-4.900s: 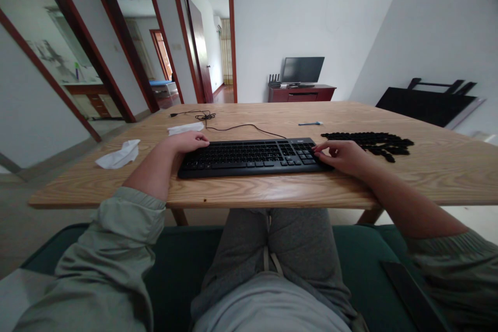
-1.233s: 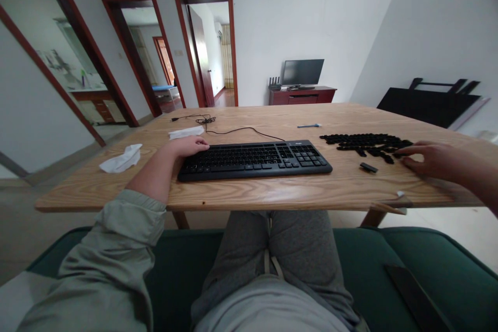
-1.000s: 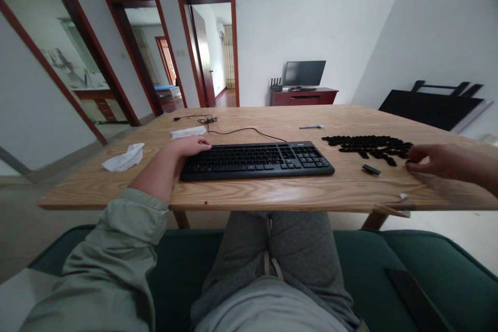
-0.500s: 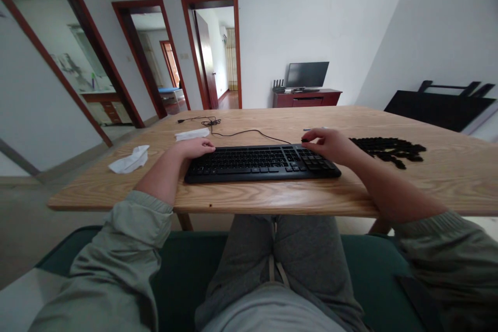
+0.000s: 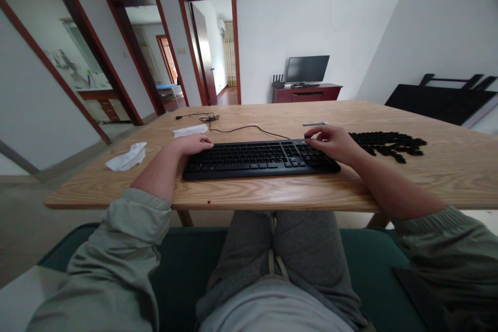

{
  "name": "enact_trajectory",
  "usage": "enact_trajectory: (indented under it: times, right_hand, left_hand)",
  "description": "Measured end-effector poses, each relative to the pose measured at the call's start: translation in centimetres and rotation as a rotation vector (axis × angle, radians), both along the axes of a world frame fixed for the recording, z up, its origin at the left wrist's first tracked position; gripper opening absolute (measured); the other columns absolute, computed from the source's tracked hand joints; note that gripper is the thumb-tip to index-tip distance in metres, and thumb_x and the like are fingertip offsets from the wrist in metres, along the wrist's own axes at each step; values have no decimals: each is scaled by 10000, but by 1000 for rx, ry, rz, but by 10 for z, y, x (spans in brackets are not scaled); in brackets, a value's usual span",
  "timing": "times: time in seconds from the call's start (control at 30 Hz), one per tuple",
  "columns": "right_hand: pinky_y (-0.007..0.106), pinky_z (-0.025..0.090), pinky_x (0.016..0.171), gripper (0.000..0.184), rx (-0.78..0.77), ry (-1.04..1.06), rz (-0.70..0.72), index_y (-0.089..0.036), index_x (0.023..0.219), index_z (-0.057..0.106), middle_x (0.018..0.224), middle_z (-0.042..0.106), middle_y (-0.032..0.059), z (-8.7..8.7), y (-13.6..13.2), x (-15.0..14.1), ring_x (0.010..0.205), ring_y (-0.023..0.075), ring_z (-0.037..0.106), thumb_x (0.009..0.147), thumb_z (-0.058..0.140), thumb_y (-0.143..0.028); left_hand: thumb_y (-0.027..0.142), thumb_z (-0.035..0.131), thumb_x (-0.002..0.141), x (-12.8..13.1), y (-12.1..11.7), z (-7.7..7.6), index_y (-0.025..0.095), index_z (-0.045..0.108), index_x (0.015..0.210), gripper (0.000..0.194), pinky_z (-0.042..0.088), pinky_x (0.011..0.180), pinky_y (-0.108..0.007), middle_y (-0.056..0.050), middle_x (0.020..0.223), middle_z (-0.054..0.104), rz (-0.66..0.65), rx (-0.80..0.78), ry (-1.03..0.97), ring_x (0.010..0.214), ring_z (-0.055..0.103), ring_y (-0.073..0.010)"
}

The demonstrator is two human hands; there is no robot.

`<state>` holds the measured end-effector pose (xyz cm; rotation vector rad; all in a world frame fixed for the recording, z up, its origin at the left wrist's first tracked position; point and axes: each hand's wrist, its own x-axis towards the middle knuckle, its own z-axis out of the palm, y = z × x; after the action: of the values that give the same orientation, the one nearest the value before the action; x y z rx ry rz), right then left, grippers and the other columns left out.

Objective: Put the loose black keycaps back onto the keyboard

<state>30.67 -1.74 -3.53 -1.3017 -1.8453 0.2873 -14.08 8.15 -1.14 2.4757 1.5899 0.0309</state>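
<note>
A black computer keyboard [image 5: 260, 160] lies near the front of the light oak table [image 5: 272, 192]. My left hand [image 5: 192, 144] rests flat on the wood, fingers just touching the keyboard's top left corner. My right hand [image 5: 332, 144] hangs over the keyboard's right part, its fingertips curled down on the keys near the number pad. Whether those fingertips pinch a small keycap is too small to tell. To the right of that hand lies a flat spread of loose black keycaps [image 5: 387, 142].
A crumpled tissue [image 5: 125, 156] and a folded white tissue [image 5: 190, 130] lie left of the keyboard. A thin black cable [image 5: 233, 128] curls behind it, near a small blue-and-white stick [image 5: 314, 123]. A green sofa [image 5: 78, 238] lies below the table.
My right hand has moved left from beside the keycap spread to over the keyboard. The single keycap lying apart on the table no longer shows. My left hand has stayed put.
</note>
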Motion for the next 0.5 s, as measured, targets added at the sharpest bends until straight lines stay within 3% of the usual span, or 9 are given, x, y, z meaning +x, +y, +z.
enact_trajectory:
  times: [0.13, 0.37, 0.5]
  right_hand:
    - [271, 402, 515, 270, 43, 42, 48, -193, 831, 641, 678, 614, 9, -5, 5, 2, 548, 125, 511, 741, 712, -438]
    - [266, 346, 481, 274, 36, 11, 66, -174, 874, 682, 611, 578, 3, -5, 3, 0, 513, 123, 472, 764, 689, -425]
    - [279, 404, 518, 313, 77, 33, 83, -167, 964, 690, 836, 692, 65, -6, 4, 0, 549, 119, 498, 745, 692, -391]
  left_hand:
    - [533, 492, 859, 2, -2, 1, 179, 696, 1182, 520, 470, 1016, -333, -93, 1275, 687, -1, -7, -13, 1137, 635, -262]
    - [558, 498, 851, 4, -6, 4, 190, 706, 1178, 534, 465, 1025, -336, -90, 1282, 686, 11, -3, -14, 1139, 638, -269]
    - [567, 496, 849, 4, -7, 4, 185, 697, 1188, 549, 463, 1019, -319, -87, 1279, 689, 21, -9, -11, 1136, 639, -258]
